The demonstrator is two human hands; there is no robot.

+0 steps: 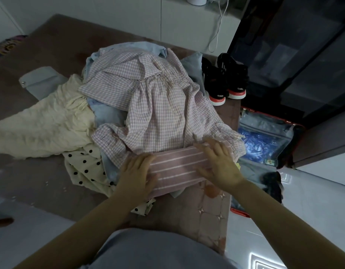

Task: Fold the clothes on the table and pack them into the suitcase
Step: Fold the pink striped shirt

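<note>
A folded pink garment with white stripes (177, 167) lies at the near edge of the table (51, 55). My left hand (137, 173) rests flat on its left end. My right hand (219, 164) presses flat on its right end, fingers spread. Behind it a pink checked dress (154, 98) sprawls over light blue clothes (107, 115). A cream crinkled garment (45, 125) lies to the left, and a cream polka-dot piece (86, 167) sits near my left hand. The open suitcase (264, 136) lies on the floor to the right, with a blue plastic bag inside.
A pair of black sneakers (224, 80) stands at the table's right edge. A grey pouch (41, 80) lies at the back left. Dark cabinets (303, 55) rise beyond the suitcase. A white cable (218, 32) hangs at the back wall.
</note>
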